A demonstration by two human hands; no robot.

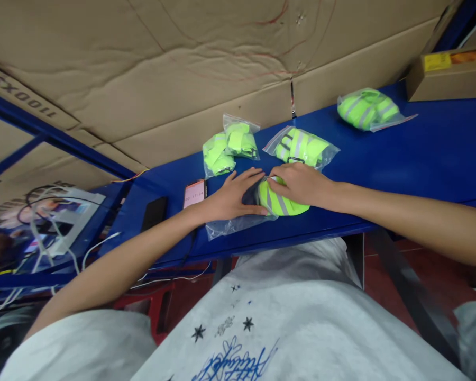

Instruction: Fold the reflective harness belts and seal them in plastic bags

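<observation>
My right hand [297,182] is closed over a folded neon-yellow reflective vest [283,203] with grey stripes, at the front of the blue table. My left hand [234,197] lies just left of it, fingers stretched out and thumb spread apart, over a clear plastic bag [228,226]. The vest's left end lies against the bag between thumb and fingers; how far it sits inside, I cannot tell. Right behind my right hand is a bagged yellow vest [303,148] with a black buckle. Two more bagged yellow bundles [219,153] overlap behind my left hand.
Another bagged yellow bundle [367,109] lies at the back right, near a cardboard box [450,76]. A phone-like device with a lit timer [194,193] and a black phone-like object [154,213] lie left. Cardboard [206,100] backs the blue table [432,164]. White cables [43,233] crowd the far left.
</observation>
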